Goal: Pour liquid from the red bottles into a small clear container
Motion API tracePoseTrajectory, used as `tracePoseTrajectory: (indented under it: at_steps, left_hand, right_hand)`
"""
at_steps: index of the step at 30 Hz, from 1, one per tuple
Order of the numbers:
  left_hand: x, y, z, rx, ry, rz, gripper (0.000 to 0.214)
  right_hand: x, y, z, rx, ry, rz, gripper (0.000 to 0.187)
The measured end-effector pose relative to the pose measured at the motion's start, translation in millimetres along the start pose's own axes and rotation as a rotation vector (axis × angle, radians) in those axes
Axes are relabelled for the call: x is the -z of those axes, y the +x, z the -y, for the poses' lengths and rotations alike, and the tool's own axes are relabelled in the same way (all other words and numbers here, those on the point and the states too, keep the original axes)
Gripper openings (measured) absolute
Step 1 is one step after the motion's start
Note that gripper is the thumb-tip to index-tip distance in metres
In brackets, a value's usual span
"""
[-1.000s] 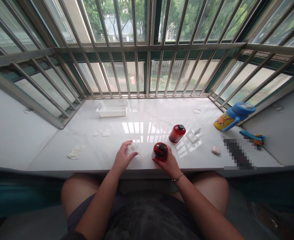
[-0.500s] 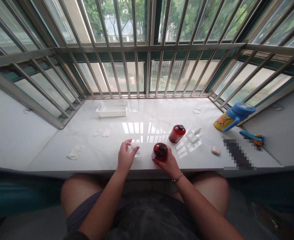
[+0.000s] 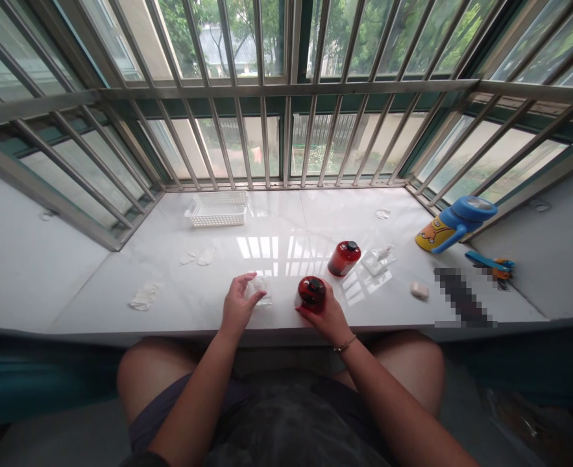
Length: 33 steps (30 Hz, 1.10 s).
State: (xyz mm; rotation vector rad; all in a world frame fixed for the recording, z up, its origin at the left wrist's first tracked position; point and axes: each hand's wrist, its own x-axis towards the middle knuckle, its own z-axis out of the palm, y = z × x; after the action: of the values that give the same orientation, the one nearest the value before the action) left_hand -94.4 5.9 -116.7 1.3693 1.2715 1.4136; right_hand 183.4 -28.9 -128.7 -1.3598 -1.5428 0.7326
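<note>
My right hand [image 3: 326, 312] is wrapped around a dark red bottle [image 3: 311, 293] with a black cap, upright near the front edge of the white countertop [image 3: 169, 259]. Beside a small clear, square-based object [image 3: 263, 292] is my left hand [image 3: 240, 303]. Its thumb and fingers are apart and curved, and nothing shows in its grasp; whether the thumb touches the clear object is hard to make out. A second red bottle [image 3: 344, 259] with a black cap stands just behind and to the right of the held one. Farther right lies another clear object [image 3: 379, 261] with a whitish upright part.
A white perforated basket [image 3: 218, 211] sits at the back left. Crumpled white pieces [image 3: 146, 296] lie at the left. On the right are a blue and yellow flask [image 3: 454, 224], a pale earbud-like case [image 3: 419, 290] and a blue strap [image 3: 485, 261]. Metal bars [image 3: 286, 139] line the window.
My left hand has drawn slightly left, away from the clear object. My right hand stays on the red bottle. The whole view has shifted very slightly.
</note>
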Motion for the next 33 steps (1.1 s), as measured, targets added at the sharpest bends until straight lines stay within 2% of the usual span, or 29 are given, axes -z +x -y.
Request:
tracePoseTrajectory:
  at_steps: [4,10,14,18,26,31,33]
  left_hand:
    - [1.5,2.5,1.4,0.001,-0.029,0.020,0.046]
    - [10.4,7.8,-0.7,-0.099,0.116,0.096,0.040]
    - [14.2,11.6,-3.5,-0.025,0.145,0.167,0.048]
    - [14.0,14.5,-2.5,0.026,0.051,0.166,0.052]
    - [20.1,22.4,-3.7,-0.092,0.151,0.264,0.040]
    - [18.8,21.1,-2.8,0.050,0.099,0.253,0.056]
    - [17.5,20.9,-1.7,0.062,0.081,0.242,0.055]
  right_hand:
    - [-0.3,0.1,0.8,-0.001,-0.002,0.000,0.090]
    - [-0.2,-0.1,2.0,0.012,-0.008,-0.012,0.089]
    - [0.1,0.2,3.0,0.009,-0.009,-0.018,0.090]
    - [0.1,0.4,3.6,-0.003,0.003,-0.005,0.090]
    - [0.0,0.3,2.8,0.006,0.001,-0.012,0.089]
    - [0.0,0.3,1.8,0.004,-0.001,-0.010,0.090]
    - [-0.1,0.1,1.0,0.003,-0.002,-0.008,0.091]
